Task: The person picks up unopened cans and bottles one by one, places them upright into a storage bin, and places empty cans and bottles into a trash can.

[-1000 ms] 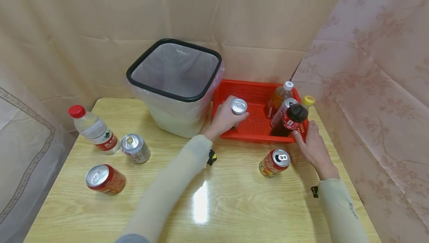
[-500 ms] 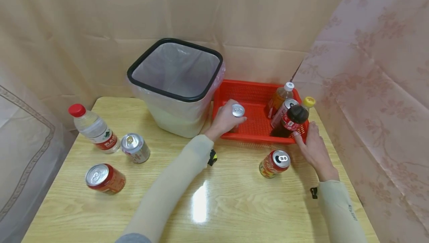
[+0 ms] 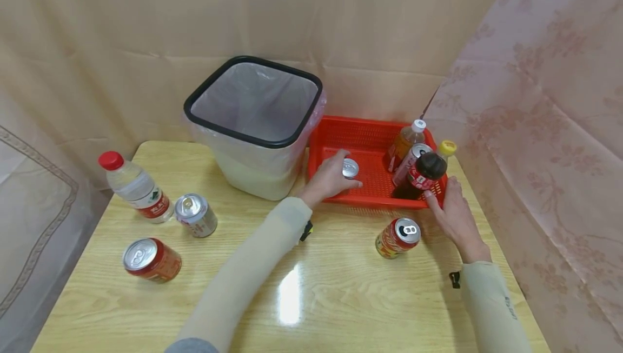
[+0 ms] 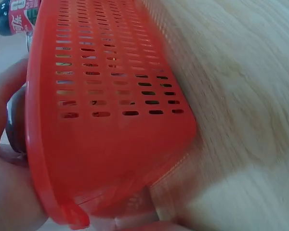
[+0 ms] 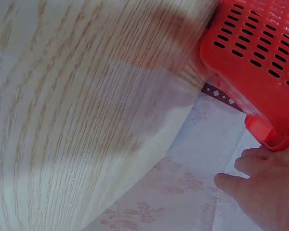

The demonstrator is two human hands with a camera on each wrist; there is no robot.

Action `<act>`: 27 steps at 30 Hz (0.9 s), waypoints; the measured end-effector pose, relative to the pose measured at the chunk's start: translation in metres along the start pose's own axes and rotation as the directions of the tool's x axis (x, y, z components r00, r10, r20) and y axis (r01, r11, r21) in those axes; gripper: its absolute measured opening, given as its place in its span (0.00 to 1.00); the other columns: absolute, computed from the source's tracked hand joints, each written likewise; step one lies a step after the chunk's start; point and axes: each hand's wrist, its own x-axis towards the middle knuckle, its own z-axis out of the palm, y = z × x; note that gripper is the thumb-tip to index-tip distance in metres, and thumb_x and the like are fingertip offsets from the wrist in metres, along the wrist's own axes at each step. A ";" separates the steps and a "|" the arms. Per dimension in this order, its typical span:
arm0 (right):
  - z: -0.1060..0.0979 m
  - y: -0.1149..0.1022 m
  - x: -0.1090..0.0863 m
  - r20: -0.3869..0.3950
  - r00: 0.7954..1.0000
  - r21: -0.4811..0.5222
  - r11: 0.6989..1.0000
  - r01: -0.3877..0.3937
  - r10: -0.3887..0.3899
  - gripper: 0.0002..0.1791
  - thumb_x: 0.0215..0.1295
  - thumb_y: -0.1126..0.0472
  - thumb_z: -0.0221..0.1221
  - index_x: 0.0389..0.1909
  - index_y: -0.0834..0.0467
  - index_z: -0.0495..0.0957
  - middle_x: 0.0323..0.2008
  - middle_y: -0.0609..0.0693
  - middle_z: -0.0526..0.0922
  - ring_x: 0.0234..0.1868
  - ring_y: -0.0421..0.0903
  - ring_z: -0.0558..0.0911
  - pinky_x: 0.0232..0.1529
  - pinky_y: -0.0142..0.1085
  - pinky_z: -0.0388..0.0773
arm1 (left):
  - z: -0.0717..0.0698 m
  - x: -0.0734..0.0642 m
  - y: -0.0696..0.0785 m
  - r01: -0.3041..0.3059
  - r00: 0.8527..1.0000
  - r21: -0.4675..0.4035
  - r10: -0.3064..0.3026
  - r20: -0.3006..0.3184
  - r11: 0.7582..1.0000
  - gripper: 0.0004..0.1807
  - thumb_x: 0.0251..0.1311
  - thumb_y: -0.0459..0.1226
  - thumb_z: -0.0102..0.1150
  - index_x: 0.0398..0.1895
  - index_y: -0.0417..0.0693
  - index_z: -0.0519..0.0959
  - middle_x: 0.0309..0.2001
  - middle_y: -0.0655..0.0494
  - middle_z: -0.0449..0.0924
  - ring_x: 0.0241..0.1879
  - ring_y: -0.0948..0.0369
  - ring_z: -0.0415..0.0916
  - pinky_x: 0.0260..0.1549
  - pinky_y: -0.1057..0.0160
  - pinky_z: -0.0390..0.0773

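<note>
In the head view, my left hand (image 3: 328,180) is inside the left part of a red plastic basket (image 3: 375,201). Its thumb and fingers are spread around the silver top of a drink can (image 3: 350,168); the can's body is mostly hidden. The left wrist view shows a dark rounded part of the can (image 4: 15,120) between finger and thumb, behind the basket's rim. My right hand (image 3: 457,215) rests against the basket's front right corner, thumb at the front and fingers along the right end. In the right wrist view, these fingers (image 5: 229,183) lie just below the rim.
A cola bottle (image 3: 423,174), a pink can (image 3: 411,164) and other bottles crowd the basket's right end. One red can (image 3: 398,238) stands in front. Left are a lined bin (image 3: 258,164), a water bottle (image 3: 141,191), a silver can (image 3: 197,216) and another red can (image 3: 153,260).
The can has gone lower into the basket with my left hand, whose thumb and fingers are now wider apart around it. My right hand has stayed at the basket's corner.
</note>
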 end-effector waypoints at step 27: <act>-0.017 -0.013 -0.019 -0.146 0.989 0.157 0.988 0.012 0.011 0.47 0.82 0.41 0.41 0.81 0.68 0.33 0.80 0.73 0.38 0.79 0.72 0.44 0.77 0.64 0.41 | -0.011 -0.067 -0.060 -0.171 0.978 0.471 0.207 -0.025 0.865 0.47 0.76 0.56 0.49 0.80 0.29 0.48 0.82 0.35 0.39 0.81 0.44 0.43 0.77 0.55 0.51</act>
